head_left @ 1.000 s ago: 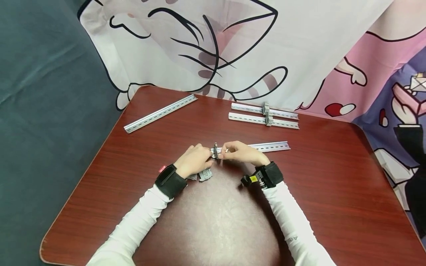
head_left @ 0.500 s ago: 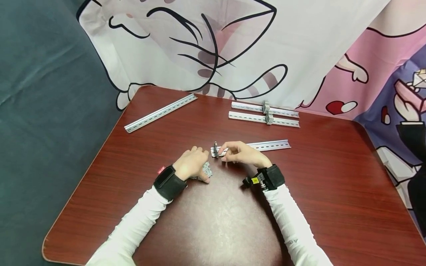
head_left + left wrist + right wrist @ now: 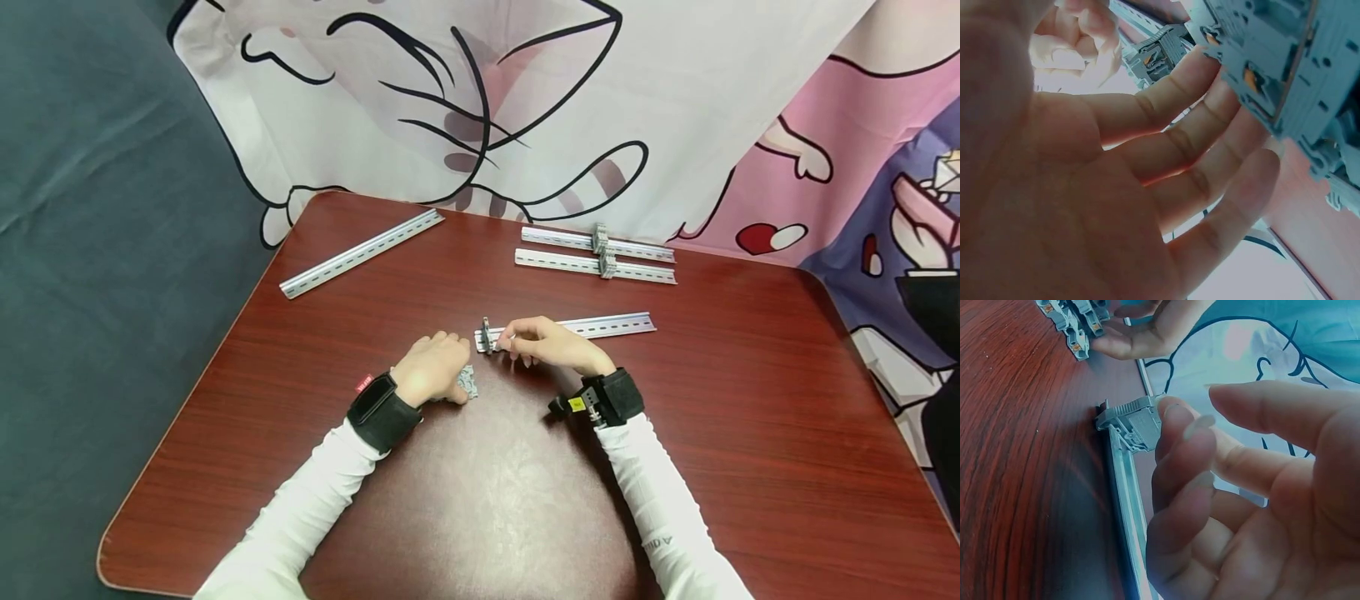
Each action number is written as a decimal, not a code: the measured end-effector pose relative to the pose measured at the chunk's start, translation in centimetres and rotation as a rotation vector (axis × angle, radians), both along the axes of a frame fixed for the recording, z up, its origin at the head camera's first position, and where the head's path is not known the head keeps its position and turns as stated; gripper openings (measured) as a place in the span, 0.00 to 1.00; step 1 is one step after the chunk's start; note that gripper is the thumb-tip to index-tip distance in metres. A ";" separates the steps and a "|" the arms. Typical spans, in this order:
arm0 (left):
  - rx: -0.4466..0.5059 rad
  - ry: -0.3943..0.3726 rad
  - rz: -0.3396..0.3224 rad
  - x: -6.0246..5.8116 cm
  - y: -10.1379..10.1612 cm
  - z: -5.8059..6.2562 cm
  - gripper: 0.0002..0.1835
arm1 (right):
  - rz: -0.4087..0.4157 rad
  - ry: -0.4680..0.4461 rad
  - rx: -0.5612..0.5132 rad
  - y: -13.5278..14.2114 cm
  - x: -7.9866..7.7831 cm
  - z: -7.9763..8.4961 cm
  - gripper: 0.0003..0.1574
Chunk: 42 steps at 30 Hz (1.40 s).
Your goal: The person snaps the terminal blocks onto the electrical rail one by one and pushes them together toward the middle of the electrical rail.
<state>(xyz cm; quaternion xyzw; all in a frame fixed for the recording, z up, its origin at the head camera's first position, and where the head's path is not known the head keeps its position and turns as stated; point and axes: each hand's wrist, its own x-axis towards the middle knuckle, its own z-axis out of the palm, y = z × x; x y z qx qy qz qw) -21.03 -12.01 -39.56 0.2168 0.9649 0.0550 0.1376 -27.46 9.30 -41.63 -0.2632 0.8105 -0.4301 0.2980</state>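
In the head view my left hand [image 3: 431,367] reaches over loose grey terminal blocks [image 3: 468,382], partly hidden under it. The left wrist view shows its fingers fairly straight, their tips against these blocks [image 3: 1291,56]; the thumb is out of that view. One terminal block [image 3: 486,335] stands upright at the left end of a slotted metal DIN rail [image 3: 618,324]. Beside it is my right hand [image 3: 553,343], fingers loosely bent and thumb apart. Nothing is held between those fingers in the right wrist view, where a fingertip comes right at the mounted block [image 3: 1138,425].
Another slotted rail [image 3: 360,254] lies slantwise at the back left of the brown table [image 3: 750,433]. At the back right are two rails, an upper rail [image 3: 555,239] and a lower rail [image 3: 558,261], each carrying grey blocks. A printed curtain [image 3: 675,100] hangs behind the table.
My left hand has left the mounted block and moved down and left onto the loose terminal blocks. The right hand stays near the rail, its fingers shifting slightly.
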 end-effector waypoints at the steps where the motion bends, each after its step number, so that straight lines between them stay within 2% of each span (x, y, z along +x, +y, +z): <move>1: 0.008 0.007 -0.005 0.0 0.0 0.0 0.29 | 0.003 0.000 0.000 0.0 0.0 0.0 0.17; 7: 0.073 0.050 -0.039 0.0 -0.2 0.0 0.24 | 0.012 0.003 0.002 0.0 0.4 0.3 0.17; 14: 0.209 0.072 -0.081 -0.3 0.0 0.2 0.29 | 0.060 0.029 0.035 -0.8 1.0 0.7 0.15; 17: 0.250 0.086 -0.101 -0.4 0.1 0.3 0.28 | 0.074 0.032 0.055 -1.2 1.3 0.9 0.17; 23: 0.291 0.208 -0.177 -0.4 0.4 0.3 0.24 | 0.081 0.022 0.051 -1.5 1.6 0.8 0.20; 27: 0.328 0.303 -0.201 -0.4 0.6 0.2 0.24 | 0.063 0.036 0.021 -1.5 1.6 0.8 0.19; 31: 0.316 0.385 -0.201 -0.5 0.6 0.1 0.28 | 0.018 0.055 -0.010 -1.2 1.5 0.9 0.19; 34: 0.295 0.417 -0.183 -0.6 0.4 0.1 0.31 | -0.033 0.055 -0.015 -0.8 1.2 1.0 0.19; 38: 0.260 0.388 -0.142 -0.8 -0.2 0.1 0.31 | -0.098 0.032 -0.033 -0.1 0.8 0.9 0.18; 42: 0.220 0.333 -0.100 -1.1 -0.4 0.0 0.28 | -0.150 0.060 -0.015 0.5 0.5 0.8 0.18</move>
